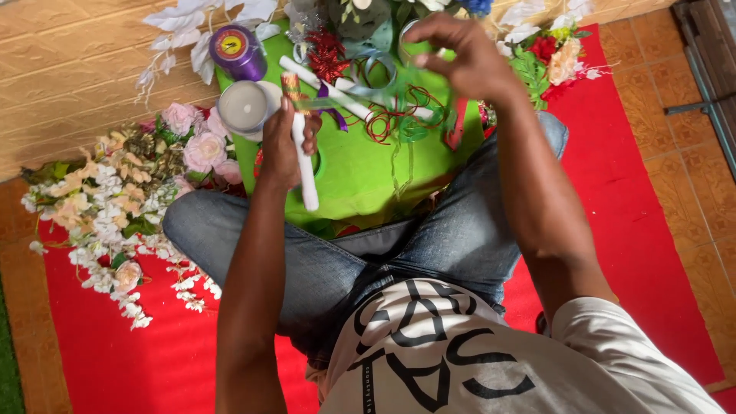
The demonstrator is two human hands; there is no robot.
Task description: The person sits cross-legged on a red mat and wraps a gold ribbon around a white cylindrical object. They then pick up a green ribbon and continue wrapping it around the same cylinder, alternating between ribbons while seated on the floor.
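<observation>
Head view: left hand (285,149) fingers clamp one white stick (305,165); right hand (460,57) fingers pinch one ribbon (360,96).

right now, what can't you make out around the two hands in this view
Head view only:
- Right hand: motion blur hides what its fingers pinch.
- White stick in the left hand: its grip covers the middle.
- Flowers at the top: cut by the frame edge.
- Green cloth: its near edge is hidden by the knees.
</observation>
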